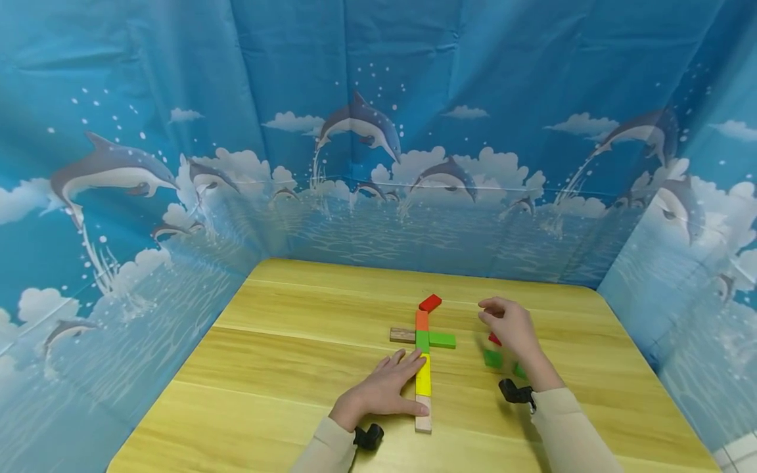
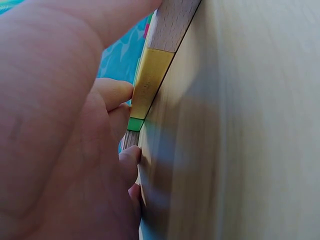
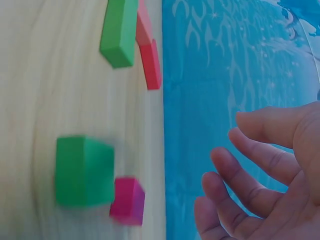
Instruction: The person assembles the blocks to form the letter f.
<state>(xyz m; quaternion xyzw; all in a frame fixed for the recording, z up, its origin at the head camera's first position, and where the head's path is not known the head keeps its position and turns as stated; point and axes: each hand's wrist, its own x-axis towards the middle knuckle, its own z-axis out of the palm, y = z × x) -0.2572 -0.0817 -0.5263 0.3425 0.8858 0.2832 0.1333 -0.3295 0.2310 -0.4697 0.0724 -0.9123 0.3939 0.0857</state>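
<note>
Flat blocks lie in a cross-like row on the table. My left hand rests along it, fingertips at the top of the yellow block and thumb on the pale wooden block. Above the yellow sit a green block and an orange block, with a tilted red block at the far end. A brown wooden block extends left, another green block right. My right hand hovers, fingers loosely bent with nothing between them, above loose green blocks and a small red block.
The wooden table has rounded far corners. A blue dolphin-print curtain hangs behind it and along both sides. Black wrist cameras sit at both cuffs, close over the tabletop.
</note>
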